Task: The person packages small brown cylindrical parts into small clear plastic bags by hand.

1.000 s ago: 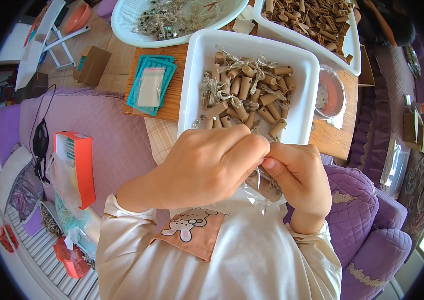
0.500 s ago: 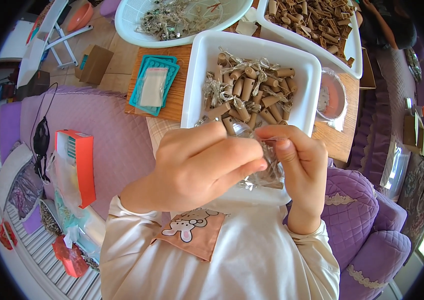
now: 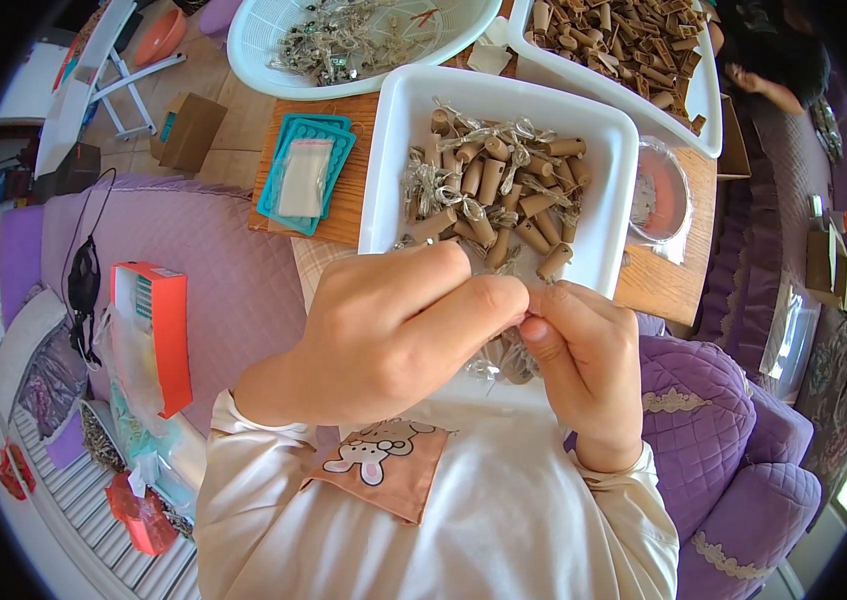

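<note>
Over the near half of a white plastic bin [image 3: 612, 130], my left hand [image 3: 394, 335] and my right hand [image 3: 589, 365] meet fingertip to fingertip. Both are closed in a pinch; what lies between the fingertips is hidden. Just below them shows a shiny clear plastic piece [image 3: 489, 368], partly covered by my fingers. Whether it hangs from my hands or lies in the bin, I cannot tell. Farther back in the bin lie many brown tubes [image 3: 492, 182], with bundles of clear cord [image 3: 427, 190] among them.
Left of the bin, teal trays [image 3: 344, 160] carry a pack of clear sleeves [image 3: 304, 178] on the wooden table [image 3: 364, 115]. Behind stand a pale basket [image 3: 244, 50] and a second white bin [image 3: 709, 100] of brown pieces. A round tub [image 3: 682, 190] is at right. Another person's hand [image 3: 744, 78] shows far right.
My fingertips have come together, covering the clear plastic that showed between them. My right hand has shifted slightly left. At far right, the other person's arm has moved.
</note>
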{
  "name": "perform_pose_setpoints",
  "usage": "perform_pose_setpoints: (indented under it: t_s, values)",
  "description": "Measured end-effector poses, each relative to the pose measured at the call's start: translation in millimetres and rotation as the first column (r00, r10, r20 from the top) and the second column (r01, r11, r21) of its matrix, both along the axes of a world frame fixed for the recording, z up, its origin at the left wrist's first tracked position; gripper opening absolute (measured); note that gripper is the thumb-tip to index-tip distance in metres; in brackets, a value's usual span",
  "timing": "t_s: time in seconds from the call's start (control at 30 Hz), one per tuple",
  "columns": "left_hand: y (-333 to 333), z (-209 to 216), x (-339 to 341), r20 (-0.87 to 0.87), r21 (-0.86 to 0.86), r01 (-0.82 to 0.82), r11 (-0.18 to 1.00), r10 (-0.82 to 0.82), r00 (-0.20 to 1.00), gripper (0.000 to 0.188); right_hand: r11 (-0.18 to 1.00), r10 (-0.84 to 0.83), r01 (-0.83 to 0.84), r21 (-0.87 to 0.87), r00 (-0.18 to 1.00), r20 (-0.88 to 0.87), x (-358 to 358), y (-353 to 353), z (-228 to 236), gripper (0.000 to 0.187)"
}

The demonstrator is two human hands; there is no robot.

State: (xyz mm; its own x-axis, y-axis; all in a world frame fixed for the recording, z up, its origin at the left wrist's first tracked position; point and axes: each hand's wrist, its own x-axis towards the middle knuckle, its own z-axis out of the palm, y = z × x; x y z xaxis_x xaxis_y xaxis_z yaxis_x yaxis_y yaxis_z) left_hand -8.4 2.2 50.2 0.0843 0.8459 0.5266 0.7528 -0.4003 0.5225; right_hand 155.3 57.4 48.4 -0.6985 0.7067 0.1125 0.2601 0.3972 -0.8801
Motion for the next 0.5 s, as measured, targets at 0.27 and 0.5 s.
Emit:
perform_pose_setpoints:
  t_s: [0.27, 0.5]
  values:
    - [2.5, 3.9, 0.7, 0.027, -0.029, 0.050, 0.998, -0.049, 0.998, 0.026, 0.995, 0.067, -0.071, 0.070, 0.996, 0.055, 5.6, 2.8, 4.3, 0.021]
    - [6.1, 6.1, -4.5, -0.085, -0.047, 0.183, 0.982, -0.187, 0.979, 0.017, 0.986, 0.102, -0.111, 0.125, 0.992, 0.081, 5.0, 3.9, 4.2, 0.011]
